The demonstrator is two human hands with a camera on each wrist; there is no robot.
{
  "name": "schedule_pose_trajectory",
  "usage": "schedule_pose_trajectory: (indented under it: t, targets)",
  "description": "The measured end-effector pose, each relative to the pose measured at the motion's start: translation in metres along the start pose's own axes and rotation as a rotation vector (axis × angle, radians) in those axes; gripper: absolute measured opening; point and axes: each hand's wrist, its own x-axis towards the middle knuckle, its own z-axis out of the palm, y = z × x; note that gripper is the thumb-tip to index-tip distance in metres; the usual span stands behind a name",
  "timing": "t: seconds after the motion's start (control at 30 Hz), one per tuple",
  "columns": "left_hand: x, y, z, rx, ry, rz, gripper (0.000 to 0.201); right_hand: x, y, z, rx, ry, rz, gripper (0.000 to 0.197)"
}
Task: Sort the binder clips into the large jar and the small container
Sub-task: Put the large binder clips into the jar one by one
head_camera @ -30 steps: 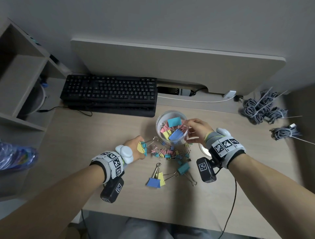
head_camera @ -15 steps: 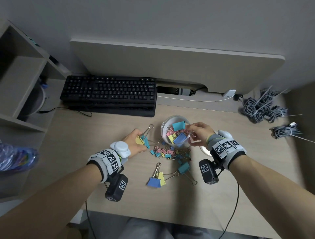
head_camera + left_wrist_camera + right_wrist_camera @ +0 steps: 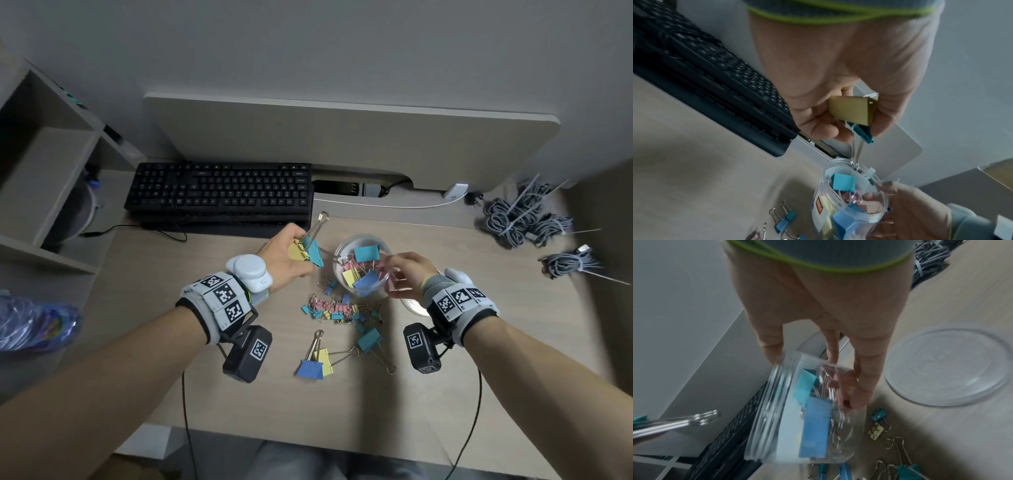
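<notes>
Lifting two big clips (image 3: 306, 251) off the worktop (image 3: 479, 359), the left hand (image 3: 286, 257) now pinches them beside the jar (image 3: 363, 265) the right hand (image 3: 409, 274) grips, ready to drop.

— What stands near the large jar (image 3: 363, 265)?
— The keyboard (image 3: 219, 195) behind and to its left; the clear lid (image 3: 947, 366) on the desk (image 3: 513, 308) to its right; a heap of small binder clips (image 3: 337, 310) just in front.
— Any bare desk?
— Yes, a broad strip along the near edge, broken by three large binder clips (image 3: 317, 365). The cable bundles (image 3: 524, 219) sit well off to the right.
</notes>
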Motion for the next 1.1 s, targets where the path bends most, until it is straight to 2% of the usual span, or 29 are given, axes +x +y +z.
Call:
schedule_pose_trajectory:
  t: [0.2,0.3,0.4,0.53,0.63,0.87,1.0,1.1]
  targets:
    - [0.008,0.013,0.032,0.012,-0.069,0.068,0.051,-0.014,-0.008,0.007,0.042,-0.100,-0.031,0.028]
    - [0.013,0.021,0.038,0.014,-0.093,0.068,0.053,-0.018,-0.012,0.008,0.038,-0.101,-0.045,0.028]
    - [0.019,0.022,0.040,0.171,-0.127,0.093,0.069,-0.019,-0.014,0.007,0.053,-0.104,-0.060,0.028]
    - [0.024,0.026,0.043,0.485,-0.144,0.036,0.068,-0.021,-0.014,0.007,0.038,-0.126,-0.068,0.020]
    - [0.027,0.030,0.044,0.591,-0.162,0.019,0.071,-0.020,-0.014,0.008,0.026,-0.120,-0.074,0.024]
    - [0.025,0.035,0.039,0.449,-0.019,0.140,0.059,-0.017,-0.013,0.006,0.011,-0.095,-0.067,0.025]
    - [0.024,0.039,0.047,0.437,-0.007,0.107,0.055,-0.018,-0.015,0.006,0.033,-0.112,-0.073,0.024]
    - [0.024,0.040,0.052,0.363,0.016,0.081,0.055,-0.017,-0.016,0.006,0.046,-0.118,-0.072,0.031]
